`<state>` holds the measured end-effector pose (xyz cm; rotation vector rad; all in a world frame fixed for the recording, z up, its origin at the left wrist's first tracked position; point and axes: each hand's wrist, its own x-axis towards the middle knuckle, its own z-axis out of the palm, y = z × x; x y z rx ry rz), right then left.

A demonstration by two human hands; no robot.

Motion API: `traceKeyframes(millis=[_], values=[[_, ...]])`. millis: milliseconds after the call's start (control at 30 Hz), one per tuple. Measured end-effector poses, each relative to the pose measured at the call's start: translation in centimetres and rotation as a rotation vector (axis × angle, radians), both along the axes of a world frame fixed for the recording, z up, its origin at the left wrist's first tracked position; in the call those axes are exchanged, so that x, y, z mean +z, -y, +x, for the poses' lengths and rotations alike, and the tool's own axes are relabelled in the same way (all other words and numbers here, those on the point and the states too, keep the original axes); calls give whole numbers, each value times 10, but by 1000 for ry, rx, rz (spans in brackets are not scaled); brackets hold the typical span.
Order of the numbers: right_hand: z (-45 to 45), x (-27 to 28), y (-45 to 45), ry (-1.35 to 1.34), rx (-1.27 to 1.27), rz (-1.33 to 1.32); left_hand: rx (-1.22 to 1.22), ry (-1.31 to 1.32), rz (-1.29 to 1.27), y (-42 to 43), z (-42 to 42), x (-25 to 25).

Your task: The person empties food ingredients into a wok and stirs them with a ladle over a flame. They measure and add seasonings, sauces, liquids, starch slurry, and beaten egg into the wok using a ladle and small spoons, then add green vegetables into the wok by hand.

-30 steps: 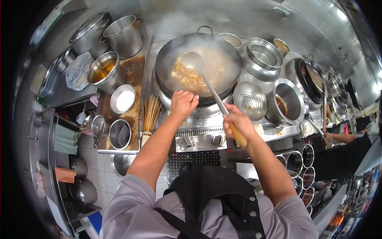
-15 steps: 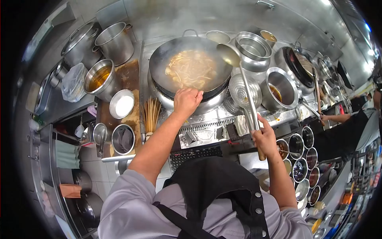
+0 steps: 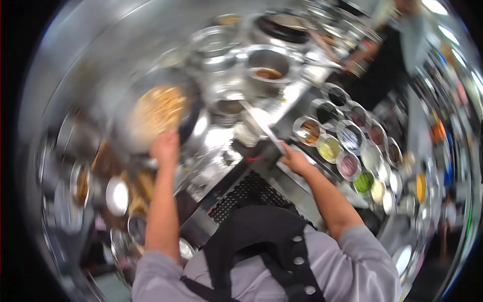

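Note:
A dark wok (image 3: 190, 108) holding pale, noodle-like food (image 3: 162, 108) in liquid is at the left of the stove. My left hand (image 3: 166, 147) is closed at the wok's near rim; blur hides exactly what its fingers grip. My right hand (image 3: 295, 158) is wrapped round the handle of a long metal ladle (image 3: 262, 126), right of the wok. The handle slopes up and left toward a round bowl shape over the stove, where the outline is smeared.
Several round containers of ingredients (image 3: 348, 166) stand at the right. A deep pot with brown liquid (image 3: 269, 65) is behind the ladle. A co-worker (image 3: 382, 65) stands at the upper right. Pots and a white bowl (image 3: 117, 196) are at the left.
The view has swung right, so the wok appears further left. The ladle has left the wok and now lies over the area to its right. My left hand remains at the wok's rim.

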<state>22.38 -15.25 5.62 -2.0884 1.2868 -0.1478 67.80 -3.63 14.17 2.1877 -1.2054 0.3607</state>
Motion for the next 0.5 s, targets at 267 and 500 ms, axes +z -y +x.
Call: traceKeyframes(millis=[267,500], values=[[-181,-7,-47,376,-429,-136,-21,110,59,58,26,-3],[-382,-5,-194,553,-1133,-117,4,327,213,93,22,3]])
